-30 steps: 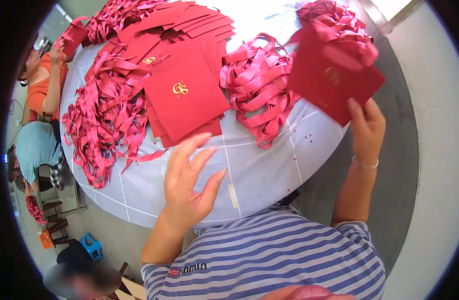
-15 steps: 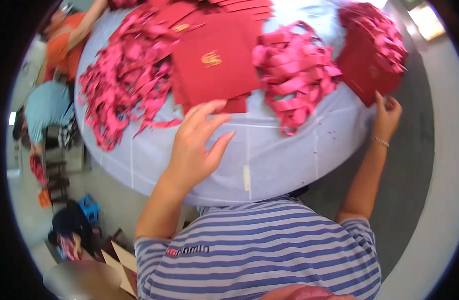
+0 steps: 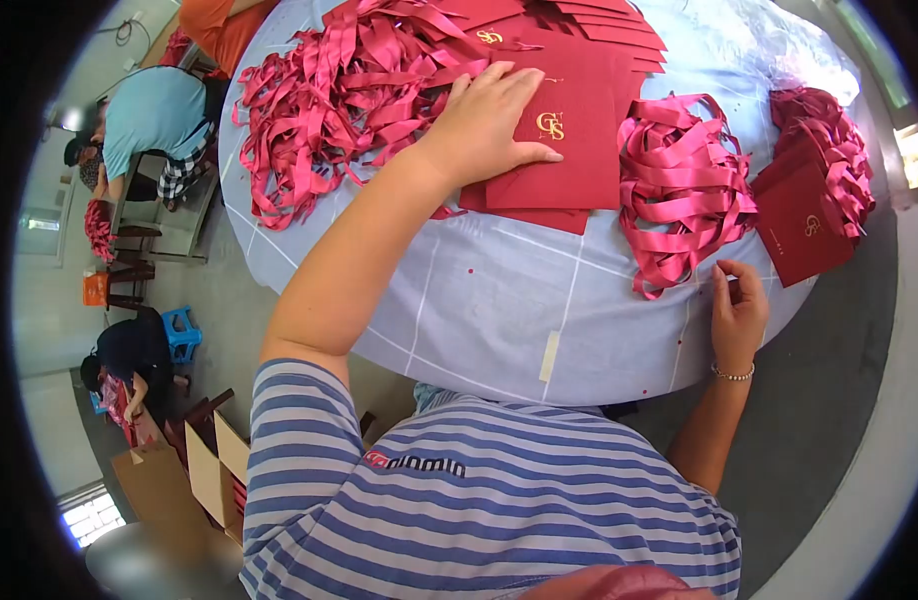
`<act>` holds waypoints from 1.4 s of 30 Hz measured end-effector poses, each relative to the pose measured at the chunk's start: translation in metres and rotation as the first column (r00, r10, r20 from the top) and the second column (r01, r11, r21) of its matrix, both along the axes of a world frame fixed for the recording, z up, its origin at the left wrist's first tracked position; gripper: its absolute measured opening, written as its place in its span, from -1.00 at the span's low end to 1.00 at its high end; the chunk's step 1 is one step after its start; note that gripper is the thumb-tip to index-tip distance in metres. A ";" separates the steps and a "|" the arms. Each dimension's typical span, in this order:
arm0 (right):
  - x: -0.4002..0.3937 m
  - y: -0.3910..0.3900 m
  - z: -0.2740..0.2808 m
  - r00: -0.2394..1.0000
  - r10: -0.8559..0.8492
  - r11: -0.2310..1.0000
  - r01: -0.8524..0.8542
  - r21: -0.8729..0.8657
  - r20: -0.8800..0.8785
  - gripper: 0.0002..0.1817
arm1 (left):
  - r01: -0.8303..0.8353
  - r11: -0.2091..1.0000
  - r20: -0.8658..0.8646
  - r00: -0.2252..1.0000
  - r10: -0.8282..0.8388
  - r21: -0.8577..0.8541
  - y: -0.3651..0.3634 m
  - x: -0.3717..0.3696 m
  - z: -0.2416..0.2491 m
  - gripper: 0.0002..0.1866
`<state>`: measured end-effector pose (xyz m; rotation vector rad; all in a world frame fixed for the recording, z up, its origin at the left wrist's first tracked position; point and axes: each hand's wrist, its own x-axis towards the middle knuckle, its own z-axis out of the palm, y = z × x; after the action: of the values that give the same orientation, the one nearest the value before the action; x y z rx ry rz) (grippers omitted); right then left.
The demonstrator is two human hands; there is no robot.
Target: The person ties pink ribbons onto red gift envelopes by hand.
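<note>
My left hand (image 3: 487, 118) lies open, fingers stretched, over a flat red paper bag (image 3: 564, 175) with a gold logo. This bag rests on top of a stack of the same kind. To the left of the hand spreads a loose heap of pink-red ribbons (image 3: 294, 125). My right hand (image 3: 739, 315) hovers over the table's right edge, its fingers loosely curled and nothing visible in them. Just beyond it are a bundle of looped ribbons (image 3: 684, 190) and another red bag (image 3: 804, 225), with more ribbons (image 3: 844, 165) behind.
A pale blue checked cloth covers the round table (image 3: 479, 330). Clear plastic (image 3: 789, 45) lies at its far right. Open cardboard boxes (image 3: 214, 470) stand at lower left. Other people (image 3: 154, 115) work at the left, near a blue stool (image 3: 182, 335).
My left hand has moved forward onto the stacked bags. My right hand has come away from the bag on the right. The camera view has shifted.
</note>
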<state>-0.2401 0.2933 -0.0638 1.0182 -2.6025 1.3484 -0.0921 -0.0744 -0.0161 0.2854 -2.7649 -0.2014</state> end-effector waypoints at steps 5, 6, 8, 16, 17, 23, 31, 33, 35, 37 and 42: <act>0.005 -0.002 -0.004 0.999 0.004 1.000 -0.005 -0.004 -0.049 -0.93 | 0.172 0.984 -0.158 0.974 -0.161 0.056 -0.005 0.005 -0.010 -0.14; 0.007 -0.003 -0.002 0.998 0.015 1.000 -0.015 0.003 -0.056 -0.93 | 0.220 0.975 -0.240 0.948 -0.208 0.023 -0.004 0.007 -0.008 -0.16; 0.012 -0.009 0.002 0.994 0.029 1.000 -0.027 0.015 -0.104 -0.92 | 0.236 0.971 -0.300 0.929 -0.219 0.023 -0.002 0.009 0.000 -0.17; 0.026 -0.029 0.021 0.990 0.102 0.991 -0.109 -0.075 -0.093 -0.89 | 0.191 0.931 -0.041 0.981 -0.187 0.313 0.049 0.056 0.020 -0.52; 0.022 -0.030 0.017 0.988 0.108 0.991 -0.116 -0.067 -0.109 -0.89 | 0.166 0.914 -0.013 0.985 -0.173 0.371 0.057 0.061 0.017 -0.51; 0.039 -0.047 0.042 0.945 0.320 0.945 -0.314 0.093 -0.067 -0.82 | 0.035 0.919 0.028 0.998 -0.050 0.393 0.085 0.086 0.010 -0.37; 0.033 -0.016 0.052 0.827 0.542 0.788 -0.563 0.250 0.152 -0.78 | 0.012 0.910 -0.017 1.000 -0.006 0.414 0.080 0.115 0.003 -0.29; 0.035 -0.013 0.066 0.839 0.491 0.771 -0.543 0.332 0.233 -0.75 | -0.012 0.892 -0.004 1.000 0.015 0.451 0.082 0.118 -0.001 -0.29; 0.038 -0.015 0.076 0.866 0.428 0.785 -0.498 0.367 0.259 -0.67 | 0.017 0.891 -0.014 1.000 -0.011 0.453 0.086 0.117 -0.004 -0.28; 0.043 -0.024 0.070 0.917 0.372 0.856 -0.399 0.330 0.145 -0.68 | 0.037 0.883 -0.013 0.999 -0.035 0.469 0.088 0.115 -0.006 -0.28; 0.069 -0.062 0.045 0.919 0.379 0.886 -0.326 0.331 -0.107 -0.78 | 0.064 0.871 0.001 0.997 -0.073 0.486 0.089 0.108 -0.003 -0.26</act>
<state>-0.1712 0.2308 -0.0186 1.6442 -2.6353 0.8577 0.0158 0.0144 -0.0187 0.3129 -2.7025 -0.9259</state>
